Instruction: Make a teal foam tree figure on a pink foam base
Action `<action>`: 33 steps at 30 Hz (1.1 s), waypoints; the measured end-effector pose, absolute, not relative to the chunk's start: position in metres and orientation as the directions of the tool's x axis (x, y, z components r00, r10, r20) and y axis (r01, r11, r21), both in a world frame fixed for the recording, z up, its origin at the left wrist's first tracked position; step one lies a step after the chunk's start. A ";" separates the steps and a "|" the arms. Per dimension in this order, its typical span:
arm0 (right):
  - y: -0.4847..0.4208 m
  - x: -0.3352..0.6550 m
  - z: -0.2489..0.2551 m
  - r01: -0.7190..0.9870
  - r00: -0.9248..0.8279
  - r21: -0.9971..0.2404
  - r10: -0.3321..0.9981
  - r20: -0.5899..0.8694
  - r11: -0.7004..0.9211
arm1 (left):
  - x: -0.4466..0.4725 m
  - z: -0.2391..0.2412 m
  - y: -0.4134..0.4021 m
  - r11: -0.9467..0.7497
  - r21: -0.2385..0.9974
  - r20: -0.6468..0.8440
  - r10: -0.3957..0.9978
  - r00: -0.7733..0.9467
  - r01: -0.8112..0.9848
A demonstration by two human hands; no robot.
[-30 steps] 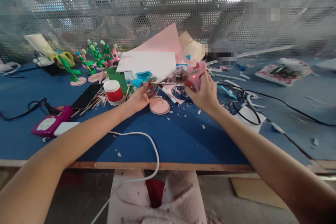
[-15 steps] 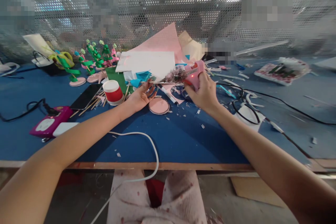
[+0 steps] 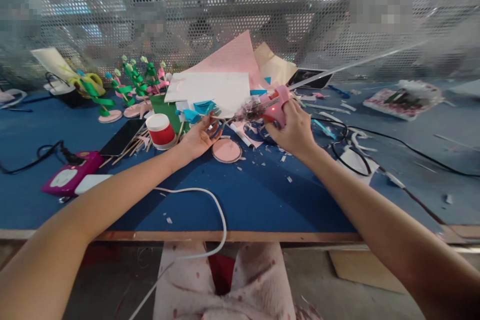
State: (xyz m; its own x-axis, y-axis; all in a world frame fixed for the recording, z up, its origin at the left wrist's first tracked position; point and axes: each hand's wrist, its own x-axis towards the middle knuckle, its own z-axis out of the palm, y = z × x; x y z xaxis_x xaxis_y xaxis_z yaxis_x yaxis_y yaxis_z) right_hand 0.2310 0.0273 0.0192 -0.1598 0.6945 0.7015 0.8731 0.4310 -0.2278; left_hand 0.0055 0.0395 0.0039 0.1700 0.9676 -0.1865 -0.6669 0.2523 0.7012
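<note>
My right hand [image 3: 291,127] is wrapped round the grip of a pink hot glue gun [image 3: 275,106]. Its red light is lit, a clear glue stick [image 3: 348,66] juts from its back, and messy residue covers its front end. My left hand [image 3: 202,135] pinches a thin wooden stick with blue paper [image 3: 194,114] on it, close to the glue gun's nozzle. Whether nozzle and stick touch, I cannot tell. Below the hands lies a pink round disc [image 3: 227,150], with a marker [image 3: 242,136] just behind it.
A red and white tub [image 3: 161,132], a phone [image 3: 123,138] and a purple power adapter [image 3: 73,174] lie to the left. Behind them stand several green paper plants [image 3: 137,77] on pink discs. Black cable [image 3: 405,147] and paper scraps spread over the right side.
The glue gun has tilted slightly, and its glue stick now shows more plainly at the back. The left hand with the stick has barely shifted.
</note>
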 end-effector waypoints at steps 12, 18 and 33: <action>0.022 0.230 0.034 0.725 -0.130 -0.597 0.920 0.371 0.343 | 0.008 0.008 0.030 0.070 0.837 -0.068 0.997 0.024 -0.542; 0.007 0.213 0.043 0.200 -0.454 -0.977 0.877 -0.160 -0.075 | 0.012 0.003 0.031 0.046 0.883 -0.017 0.998 0.065 -0.467; 0.008 0.205 0.038 0.049 -0.140 -0.998 0.990 -0.033 -0.026 | 0.015 -0.010 0.037 -0.005 0.924 0.016 1.000 0.027 -0.383</action>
State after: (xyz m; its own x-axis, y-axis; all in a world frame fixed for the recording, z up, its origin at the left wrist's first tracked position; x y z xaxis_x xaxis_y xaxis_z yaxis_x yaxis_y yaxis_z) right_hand 0.2050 0.0085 0.0380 -0.1400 0.9896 -0.0331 0.0491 -0.0264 -0.9984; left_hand 0.0149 0.0373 -0.0096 0.0268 0.9995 0.0162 -0.3832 -0.0047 0.9236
